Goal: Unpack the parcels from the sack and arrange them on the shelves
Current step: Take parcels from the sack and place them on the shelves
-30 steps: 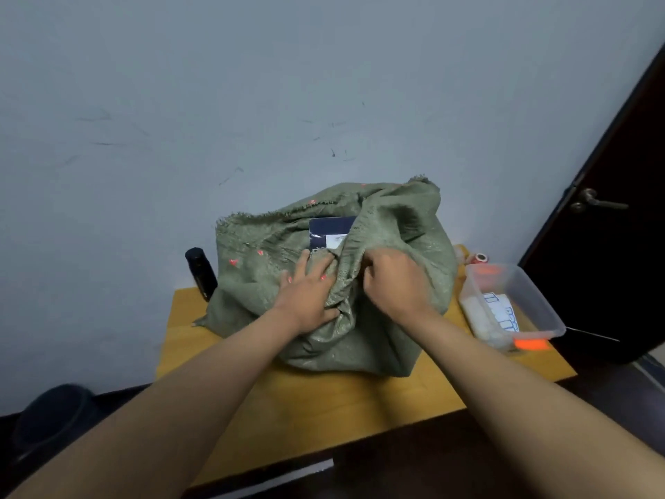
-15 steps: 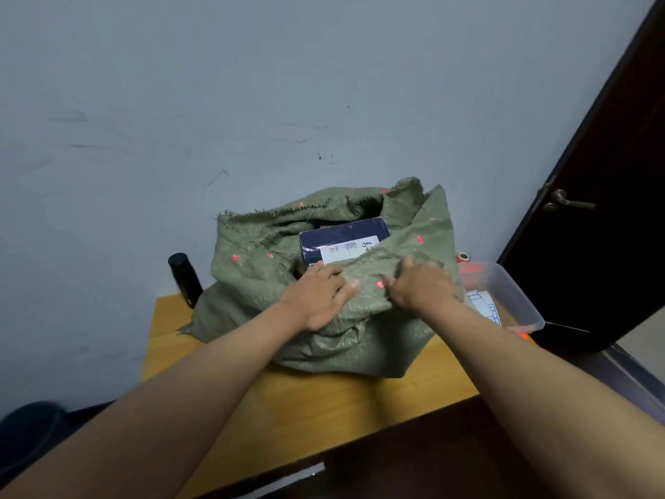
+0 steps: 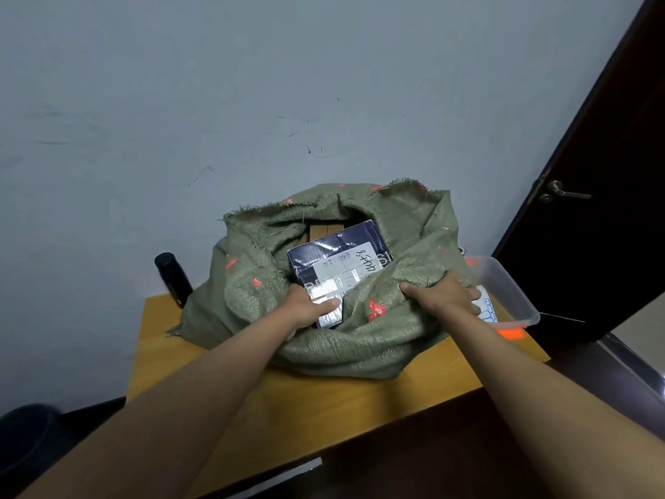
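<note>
Fingers of the left hand [image 3: 310,311] curled round the near edge of a dark blue parcel [image 3: 338,262], thumb lying across its white label, while the right hand [image 3: 444,295] gripped a bunched fold of the green woven sack [image 3: 360,340] at the right side of its mouth, fingers closed into the cloth. That parcel lay tilted in the open mouth of the sack, its far corner raised, its near end sunk behind the sack's folded rim. Behind it, deeper in the opening, a strip of brown cardboard [image 3: 325,230] showed; what it belonged to could not be made out. The sack sat slumped on a yellow wooden table [image 3: 324,408] against a pale wall [image 3: 252,102]. Just left of the sack, at the table's far edge, stood a black cylindrical bottle [image 3: 172,279], its base hidden by the cloth. To the right, touching or nearly touching the sack, was a clear plastic tub [image 3: 511,293] holding a white item with blue print, partly covered by the right hand. An orange patch [image 3: 509,333] glowed under the tub's near edge. Farther right a dark door [image 3: 593,246] with a lever handle [image 3: 561,194] stood, cut off by the frame. Handwriting on the label was too blurred to read with certainty.
</note>
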